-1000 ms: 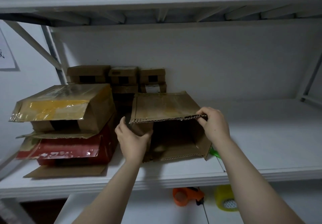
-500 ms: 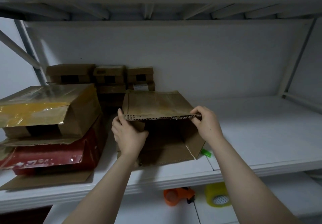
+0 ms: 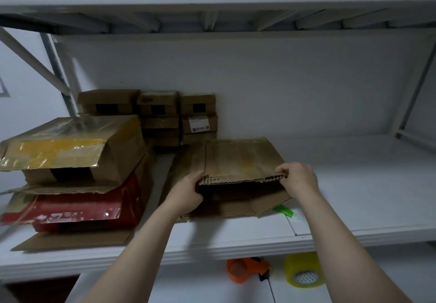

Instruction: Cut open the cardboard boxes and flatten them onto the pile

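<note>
Cardboard boxes [image 3: 77, 206] are stacked as a pile [image 3: 70, 241] at the left of the white shelf [image 3: 354, 196]: a flat sheet at the bottom, a squashed red box above it, and a tape-wrapped brown box [image 3: 70, 151] on top, not fully flattened. Small closed cartons [image 3: 155, 114] are stacked by the far wall. Just right of the pile, an opened box [image 3: 238, 161] is held on the shelf: the left end of its top panel is gripped by the left hand [image 3: 186, 194], fingers curled round the edge, and the right end is pinched by the right hand [image 3: 299, 180]. Flattening is judged to be in hand; next, the panel would need to be pressed down and the box carried left onto the pile. A green-handled tool [image 3: 284, 211], perhaps the cutter, is seen lying just beside the box's near-right corner. On the shelf below, an orange tape dispenser [image 3: 247, 268] and a yellow tape roll [image 3: 304, 272] are seen. The space is enclosed by white walls and metal racking.
</note>
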